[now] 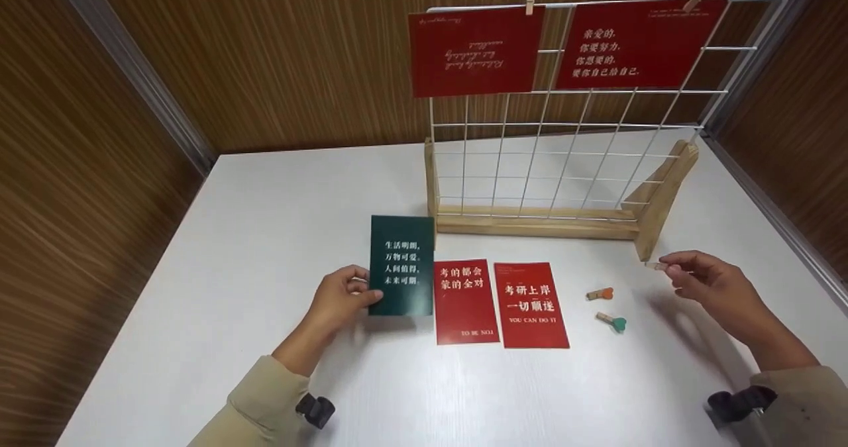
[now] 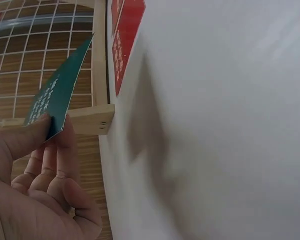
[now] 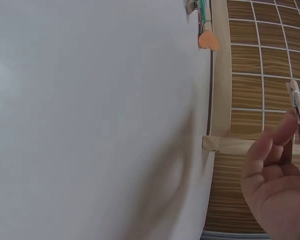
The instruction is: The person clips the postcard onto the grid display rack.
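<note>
Here, white table [image 1: 265, 248], wood-panelled walls [image 1: 278, 56]

Head view: high, forward-down over table [image 1: 265, 189]. Wrist views: close, low, sideways; all share wire grid [image 1: 583, 142].

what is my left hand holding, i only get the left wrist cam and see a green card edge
Observer: The left hand pinches a green card by its left edge, lifted off the table; white Chinese text faces up.
Operator: what is the right hand doing
Observer: The right hand pinches a small wooden clip, held above the table right of the cards.
Operator: any more clips around
Observer: Two lie on the table: an orange-heart clip and a teal-heart clip, both right of the two red cards.
Operator: what is on the grid
Observer: Two red cards are clipped to the top of the grid, left one upside down.
</note>
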### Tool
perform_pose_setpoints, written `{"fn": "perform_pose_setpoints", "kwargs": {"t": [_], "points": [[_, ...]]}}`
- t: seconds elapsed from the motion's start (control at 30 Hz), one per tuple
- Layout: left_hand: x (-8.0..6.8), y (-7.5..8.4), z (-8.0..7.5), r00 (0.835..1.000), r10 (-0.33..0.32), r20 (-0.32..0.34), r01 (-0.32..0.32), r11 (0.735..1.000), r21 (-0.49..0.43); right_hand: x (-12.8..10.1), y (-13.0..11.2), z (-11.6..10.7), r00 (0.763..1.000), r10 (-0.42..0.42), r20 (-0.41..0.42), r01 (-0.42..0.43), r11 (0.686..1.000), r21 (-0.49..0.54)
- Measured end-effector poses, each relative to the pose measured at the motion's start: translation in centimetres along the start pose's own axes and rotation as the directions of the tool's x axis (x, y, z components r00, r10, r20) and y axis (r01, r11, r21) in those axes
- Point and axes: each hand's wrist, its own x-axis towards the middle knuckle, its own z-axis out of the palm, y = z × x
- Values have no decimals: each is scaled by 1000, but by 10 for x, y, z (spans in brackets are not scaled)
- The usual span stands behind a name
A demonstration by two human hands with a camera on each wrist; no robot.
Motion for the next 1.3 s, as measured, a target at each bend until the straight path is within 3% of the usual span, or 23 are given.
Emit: {"fn": "perform_pose_setpoints", "kwargs": {"t": [0.2,0.67,0.9,1.03,1.3], "points": [[12,14,18,1000,24,-1,-24,999,-22,9,-10,1,997,65,-39,-62,997,55],[48,44,59,992,123,-16,-124,988,-94,34,-30,16,998,-53,-28,57,985,166],[59,60,75,994,106,-15,-107,986,-128,47,-41,22,997,-54,-58,62,987,145],[65,68,82,996,90,-19,-92,982,-163,55,-47,25,994,-61,-86,76,979,191],[76,78,90,995,88,-46,-96,968,-232,73,-63,32,985,-126,-116,149,966,213]]}}
